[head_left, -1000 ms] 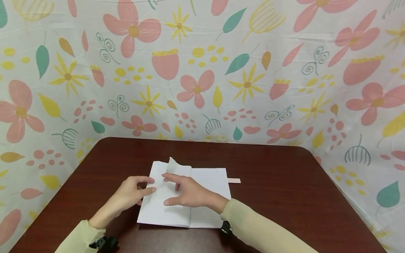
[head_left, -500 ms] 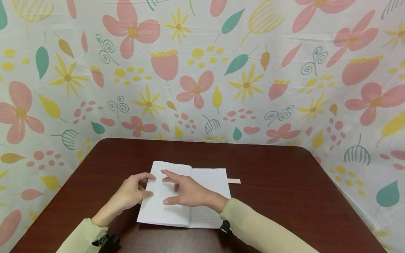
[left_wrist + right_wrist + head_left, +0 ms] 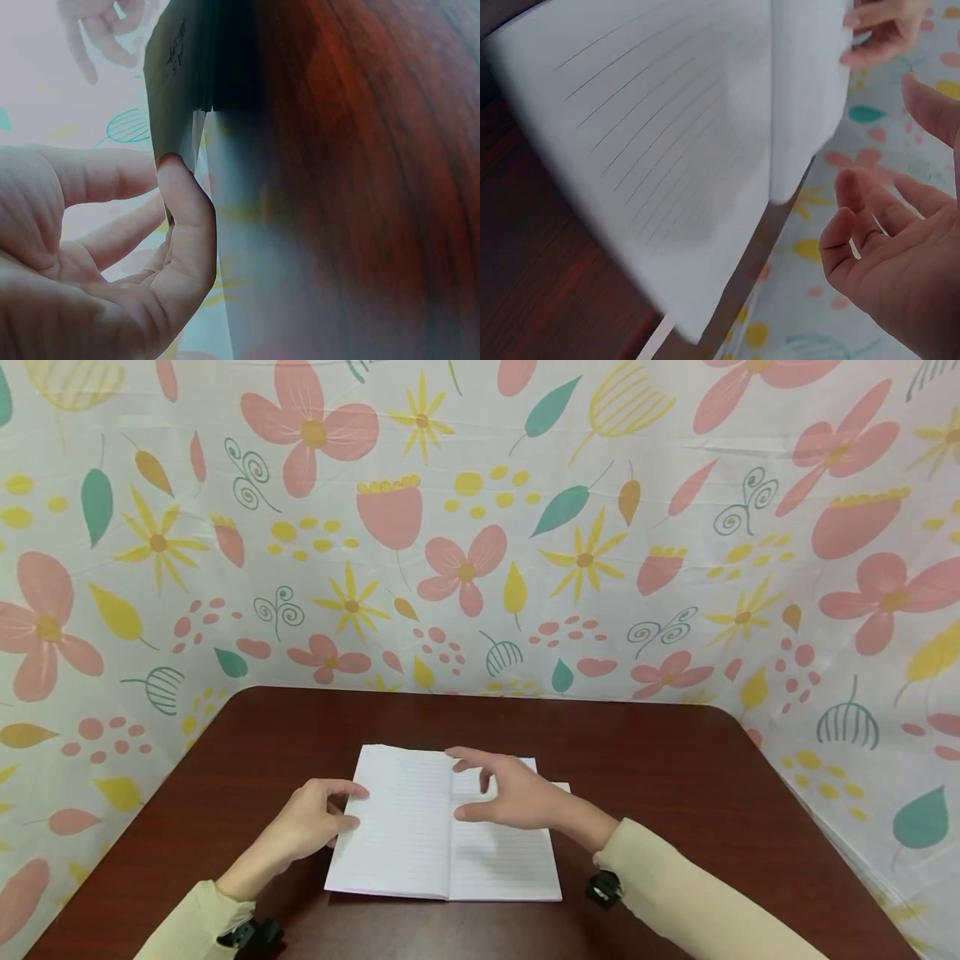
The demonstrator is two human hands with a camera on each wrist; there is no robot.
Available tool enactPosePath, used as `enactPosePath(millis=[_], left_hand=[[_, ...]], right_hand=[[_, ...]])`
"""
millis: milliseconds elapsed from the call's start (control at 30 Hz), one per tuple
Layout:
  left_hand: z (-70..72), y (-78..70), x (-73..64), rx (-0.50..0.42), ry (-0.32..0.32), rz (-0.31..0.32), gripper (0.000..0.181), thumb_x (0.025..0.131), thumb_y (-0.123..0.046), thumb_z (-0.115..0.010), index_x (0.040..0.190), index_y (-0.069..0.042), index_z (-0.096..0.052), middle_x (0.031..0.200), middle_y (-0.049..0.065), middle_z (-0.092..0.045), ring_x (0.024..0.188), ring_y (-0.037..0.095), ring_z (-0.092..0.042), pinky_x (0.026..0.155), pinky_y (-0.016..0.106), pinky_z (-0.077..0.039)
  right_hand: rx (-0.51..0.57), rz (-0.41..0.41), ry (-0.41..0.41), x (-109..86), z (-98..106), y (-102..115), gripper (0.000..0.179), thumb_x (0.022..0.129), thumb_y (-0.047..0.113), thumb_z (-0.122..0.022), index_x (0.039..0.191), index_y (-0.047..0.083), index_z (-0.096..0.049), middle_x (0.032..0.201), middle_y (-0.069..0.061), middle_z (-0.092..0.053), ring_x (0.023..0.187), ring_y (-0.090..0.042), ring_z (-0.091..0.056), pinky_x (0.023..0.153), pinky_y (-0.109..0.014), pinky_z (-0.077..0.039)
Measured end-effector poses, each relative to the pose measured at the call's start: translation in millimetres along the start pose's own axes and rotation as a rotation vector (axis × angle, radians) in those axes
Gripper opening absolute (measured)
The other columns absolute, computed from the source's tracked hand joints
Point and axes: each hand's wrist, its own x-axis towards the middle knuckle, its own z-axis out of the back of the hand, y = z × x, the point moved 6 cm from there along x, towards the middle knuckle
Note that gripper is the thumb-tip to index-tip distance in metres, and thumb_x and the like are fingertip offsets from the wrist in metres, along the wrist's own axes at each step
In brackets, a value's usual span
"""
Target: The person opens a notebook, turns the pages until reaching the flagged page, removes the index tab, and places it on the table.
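Note:
An open notebook (image 3: 397, 827) with lined white pages lies flat on the table. At its left edge my left hand (image 3: 303, 818) holds the pages and cover between thumb and fingers; in the left wrist view a finger (image 3: 184, 202) curls against the notebook's outer cover (image 3: 169, 82), which carries small dark marks. Over the right page (image 3: 506, 868) hovers my right hand (image 3: 517, 793), fingers loosely bent and spread from the thumb, with nothing in them. The right wrist view shows that hand (image 3: 907, 255) apart from the paper. A pale strip (image 3: 562, 787) sticks out beyond the notebook's right edge.
The dark brown wooden table (image 3: 660, 793) surrounds the notebook. Behind it hangs a white cloth (image 3: 480, 527) printed with flowers and leaves. Each wrist wears a black camera strap, seen at the right cuff as a black device (image 3: 603, 889).
A curled leaf on the left page has come down flat. My right hand has moved right, from over the left page to over the right page. The left hand stays at the left edge.

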Motion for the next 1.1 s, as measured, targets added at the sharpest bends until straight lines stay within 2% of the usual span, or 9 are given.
enactPosePath(millis=[233,467,600,833,1100], left_hand=[[-0.3,1.2,0.2,0.007,0.010,0.007,0.037,0.089,0.003,-0.077,0.124,-0.005,-0.074,0.082,0.006,-0.067,0.062,0.024,-0.063,0.062,0.039,-0.055],[-0.5,2.1,-1.2,0.007,0.011,0.015,0.036,0.089,0.003,-0.077,0.124,-0.005,-0.074,0.085,0.007,-0.067,0.064,0.023,-0.063,0.062,0.039,-0.055],[-0.4,3.4,-1.7,0.005,0.015,0.022,0.037,0.089,0.002,-0.077,0.125,-0.005,-0.074,0.084,0.007,-0.067,0.062,0.024,-0.063,0.063,0.039,-0.055],[-0.9,5.0,-1.8,0.012,0.014,0.022,0.038,0.089,0.002,-0.078,0.126,-0.005,-0.073,0.080,0.007,-0.067,0.061,0.025,-0.062,0.063,0.039,-0.054],[-2.3,3.9,-1.7,0.011,0.013,0.030,0.037,0.089,0.002,-0.077,0.125,-0.005,-0.074,0.077,0.007,-0.067,0.060,0.025,-0.062,0.063,0.039,-0.054]], right_hand=[[-0.095,-0.025,-0.049,-32.8,21.7,-26.0,0.078,0.089,0.031,-0.088,0.155,0.013,-0.051,0.132,-0.013,-0.063,0.092,-0.034,-0.057,0.067,-0.033,-0.049],[-0.138,-0.106,-0.052,-61.5,26.8,-49.7,0.084,0.084,0.038,-0.090,0.153,0.008,-0.053,0.125,-0.012,-0.061,0.082,-0.027,-0.053,0.068,-0.031,-0.046],[-0.144,-0.136,-0.040,-75.1,25.1,-61.5,0.087,0.082,0.041,-0.092,0.152,0.006,-0.054,0.123,-0.011,-0.058,0.090,-0.025,-0.054,0.074,-0.033,-0.048],[-0.142,-0.162,-0.027,-93.2,23.0,-77.0,0.093,0.080,0.045,-0.092,0.155,0.007,-0.051,0.134,-0.011,-0.053,0.119,-0.028,-0.054,0.093,-0.046,-0.050],[-0.204,-0.192,-0.032,-101.6,23.4,-83.7,0.102,0.074,0.054,-0.094,0.157,0.013,-0.051,0.131,-0.005,-0.051,0.119,-0.027,-0.053,0.093,-0.049,-0.048]])
